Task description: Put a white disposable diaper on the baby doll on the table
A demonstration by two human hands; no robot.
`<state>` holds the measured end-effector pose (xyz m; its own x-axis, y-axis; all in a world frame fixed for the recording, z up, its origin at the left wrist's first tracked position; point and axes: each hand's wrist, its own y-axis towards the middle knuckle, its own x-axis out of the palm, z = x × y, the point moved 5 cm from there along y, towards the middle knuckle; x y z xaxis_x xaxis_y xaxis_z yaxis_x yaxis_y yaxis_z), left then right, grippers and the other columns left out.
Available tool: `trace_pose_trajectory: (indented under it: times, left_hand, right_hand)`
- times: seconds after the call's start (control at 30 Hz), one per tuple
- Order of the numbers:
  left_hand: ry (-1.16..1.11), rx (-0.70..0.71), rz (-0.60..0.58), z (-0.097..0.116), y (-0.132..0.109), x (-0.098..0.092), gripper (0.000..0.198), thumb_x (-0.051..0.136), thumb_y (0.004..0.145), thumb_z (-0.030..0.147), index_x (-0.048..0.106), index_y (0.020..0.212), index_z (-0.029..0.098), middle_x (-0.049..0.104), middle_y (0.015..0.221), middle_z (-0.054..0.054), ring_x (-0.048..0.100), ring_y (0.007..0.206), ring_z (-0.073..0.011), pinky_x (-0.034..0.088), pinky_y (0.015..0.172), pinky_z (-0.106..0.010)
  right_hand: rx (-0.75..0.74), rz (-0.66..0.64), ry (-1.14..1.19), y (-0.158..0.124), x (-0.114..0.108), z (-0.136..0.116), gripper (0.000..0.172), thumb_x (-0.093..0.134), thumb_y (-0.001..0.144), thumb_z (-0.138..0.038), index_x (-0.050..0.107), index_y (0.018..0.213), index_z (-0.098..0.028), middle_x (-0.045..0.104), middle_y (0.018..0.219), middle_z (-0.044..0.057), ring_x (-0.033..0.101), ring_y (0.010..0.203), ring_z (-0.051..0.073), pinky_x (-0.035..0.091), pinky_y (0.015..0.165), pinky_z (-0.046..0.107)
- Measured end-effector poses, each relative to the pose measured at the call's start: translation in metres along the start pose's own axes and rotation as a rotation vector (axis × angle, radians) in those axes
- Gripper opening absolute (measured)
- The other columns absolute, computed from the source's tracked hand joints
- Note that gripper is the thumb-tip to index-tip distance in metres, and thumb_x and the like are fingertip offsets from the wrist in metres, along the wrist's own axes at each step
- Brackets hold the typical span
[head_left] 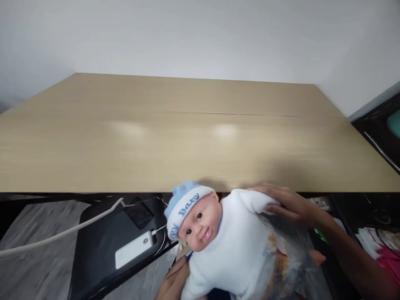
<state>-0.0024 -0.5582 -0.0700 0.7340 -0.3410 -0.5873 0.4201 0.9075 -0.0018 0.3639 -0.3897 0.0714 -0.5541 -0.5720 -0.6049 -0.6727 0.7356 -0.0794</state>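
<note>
A baby doll (231, 241) in a white outfit and a light blue cap (184, 204) lettered "Baby" leans at the table's front edge, its head tilted to the left. Clear plastic (290, 266) covers its lower body, with a coloured print beneath. My right hand (286, 202) is closed around the doll's sleeve on the right, thumb in front and fingers behind. Low in the view, my left hand (173, 279) grips the doll's other side by the arm; its fingertips are partly hidden behind the doll.
A light wooden table (187, 141) stretches to the white wall. Below its edge, a black chair seat (100, 241) carries a white power bank (134, 249) and a dark phone (139, 214). A white cable (68, 231) crosses at left; papers (368, 246) lie at right.
</note>
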Motion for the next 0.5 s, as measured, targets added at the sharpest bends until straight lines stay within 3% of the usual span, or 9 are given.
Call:
trace_pose_trajectory:
  times: [0.1,0.23,0.33,0.4,0.5]
  left_hand:
    - [0.046,-0.082,0.053,-0.013,-0.021,0.007,0.054,0.071,0.091,0.071,0.079,0.130,0.035,0.084,0.117,-0.015,0.081,0.103,-0.0418,0.072,0.085,-0.050]
    - [0.082,-0.202,0.020,-0.004,-0.017,0.001,0.048,0.065,0.098,0.065,0.078,0.131,0.034,0.084,0.122,-0.012,0.081,0.106,-0.0403,0.071,0.091,-0.049]
    - [0.120,-0.341,-0.124,0.005,-0.006,-0.003,0.055,0.053,0.107,0.064,0.072,0.147,0.032,0.081,0.135,-0.012,0.080,0.118,-0.0395,0.068,0.098,-0.049]
    - [0.150,-0.401,-0.250,0.010,0.001,-0.009,0.060,0.047,0.110,0.064,0.066,0.155,0.030,0.082,0.131,-0.013,0.080,0.113,-0.0378,0.067,0.094,-0.048]
    - [0.294,-0.385,-0.336,0.024,0.013,-0.031,0.060,0.057,0.104,0.068,0.073,0.144,0.026,0.084,0.116,-0.014,0.079,0.103,-0.0387,0.064,0.091,-0.050]
  right_hand:
    - [-0.032,-0.008,-0.023,0.004,0.027,0.006,0.054,0.056,0.115,-0.048,0.054,0.167,-0.034,0.071,0.156,0.006,0.070,0.139,0.030,0.056,0.117,0.043]
    - [-0.031,0.032,-0.096,0.017,0.056,0.031,0.053,0.056,0.115,-0.050,0.058,0.165,-0.034,0.071,0.156,0.007,0.069,0.140,0.031,0.054,0.119,0.046]
    - [0.024,0.126,-0.186,0.022,0.068,0.054,0.041,0.056,0.114,-0.045,0.074,0.148,-0.030,0.075,0.150,0.009,0.070,0.139,0.033,0.052,0.121,0.049]
    - [0.103,0.194,-0.224,0.017,0.072,0.066,0.037,0.052,0.114,-0.040,0.082,0.131,-0.027,0.082,0.135,0.011,0.075,0.128,0.033,0.055,0.116,0.052]
    - [0.170,0.205,-0.120,0.000,0.080,0.071,0.037,0.051,0.114,-0.043,0.084,0.120,-0.027,0.086,0.123,0.009,0.079,0.118,0.032,0.059,0.107,0.049]
